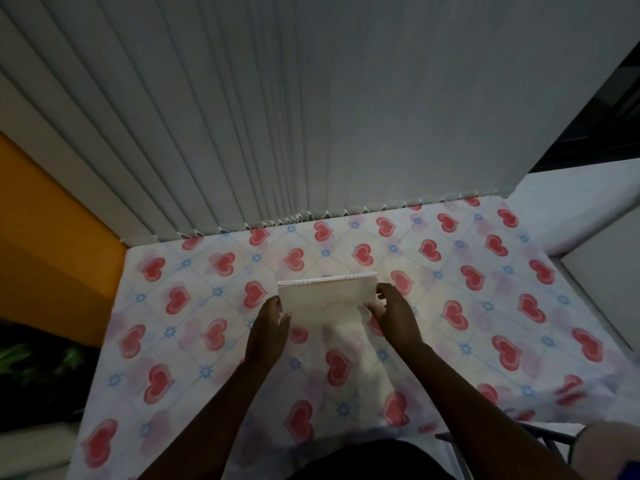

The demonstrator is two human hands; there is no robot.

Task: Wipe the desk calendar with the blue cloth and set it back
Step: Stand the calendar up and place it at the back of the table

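The desk calendar (325, 297) is a pale cream, spiral-bound card with its binding along the top edge. It stands in the middle of a table covered with a heart-patterned cloth (485, 306). My left hand (270, 323) grips its left edge and my right hand (391, 311) grips its right edge. A small patch of blue (628, 471) shows at the bottom right corner; whether it is the blue cloth cannot be told.
White vertical blinds (311, 116) hang right behind the table's far edge. An orange wall (52, 237) stands to the left, with green leaves (34, 358) below it. A white ledge (588, 209) runs along the right. A dark metal frame (519, 441) sits at the near right.
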